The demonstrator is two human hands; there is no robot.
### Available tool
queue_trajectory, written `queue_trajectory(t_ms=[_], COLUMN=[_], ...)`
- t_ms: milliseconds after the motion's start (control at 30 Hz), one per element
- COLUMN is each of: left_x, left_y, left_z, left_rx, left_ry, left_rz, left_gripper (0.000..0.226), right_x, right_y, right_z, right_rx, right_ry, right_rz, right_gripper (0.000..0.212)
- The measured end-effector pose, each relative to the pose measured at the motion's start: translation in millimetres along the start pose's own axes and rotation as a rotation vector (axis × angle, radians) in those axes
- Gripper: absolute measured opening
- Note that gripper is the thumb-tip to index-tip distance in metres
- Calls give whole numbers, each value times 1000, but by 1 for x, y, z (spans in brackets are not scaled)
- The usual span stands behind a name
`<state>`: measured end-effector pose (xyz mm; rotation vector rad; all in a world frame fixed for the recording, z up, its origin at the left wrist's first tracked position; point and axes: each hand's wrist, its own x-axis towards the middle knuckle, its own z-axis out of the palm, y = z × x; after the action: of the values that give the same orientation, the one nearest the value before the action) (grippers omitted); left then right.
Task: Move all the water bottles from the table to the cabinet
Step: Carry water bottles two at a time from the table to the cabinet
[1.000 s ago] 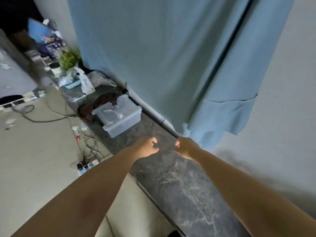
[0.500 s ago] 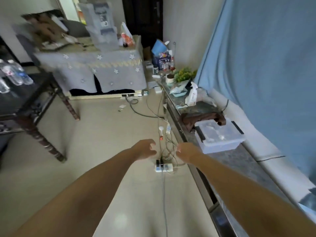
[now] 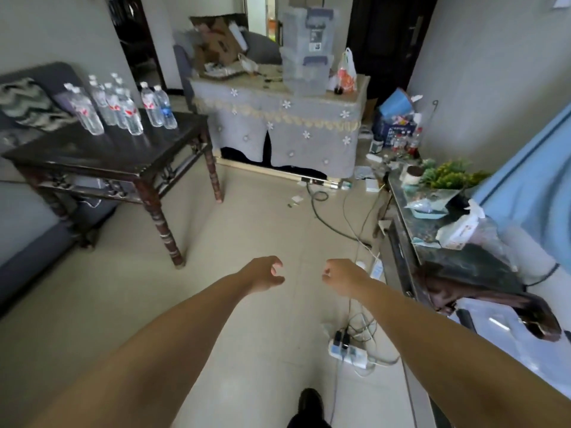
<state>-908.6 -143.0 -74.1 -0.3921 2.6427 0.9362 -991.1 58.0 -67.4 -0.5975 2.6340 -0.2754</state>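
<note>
Both arms cut off below. Left hand [image 3: 265,274] and right hand [image 3: 340,278] loosely curled, holding nothing, over bare floor. Bottles [image 3: 119,103] far up-left on dark table [image 3: 123,149], rear ones overlapping, hard to count. Power strip [image 3: 347,352] and cables below right hand.

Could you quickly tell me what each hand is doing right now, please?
Left hand: open, fingers loosely curled, holding nothing.
Right hand: open, loosely curled, holding nothing.
</note>
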Motion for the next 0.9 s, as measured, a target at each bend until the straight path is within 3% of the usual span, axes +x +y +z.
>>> queue_trajectory(t_ms=[400,667,900], left_x=[147,219,303], left_y=[-21,-103,-174], left_z=[-136,-223,-340], left_rx=[-94,-167,-133], left_ry=[223,327,344], left_rz=[-176,-333,-332], left_gripper=[41,40,42], right_x=[227,357,481], right_y=[-97,-194,-296], right_z=[-109,-109,-140], right_rx=[-117,-101,-51], right_ry=[-32,-31,30], right_rz=[-274,-386,-425], right_gripper=[34,31,31])
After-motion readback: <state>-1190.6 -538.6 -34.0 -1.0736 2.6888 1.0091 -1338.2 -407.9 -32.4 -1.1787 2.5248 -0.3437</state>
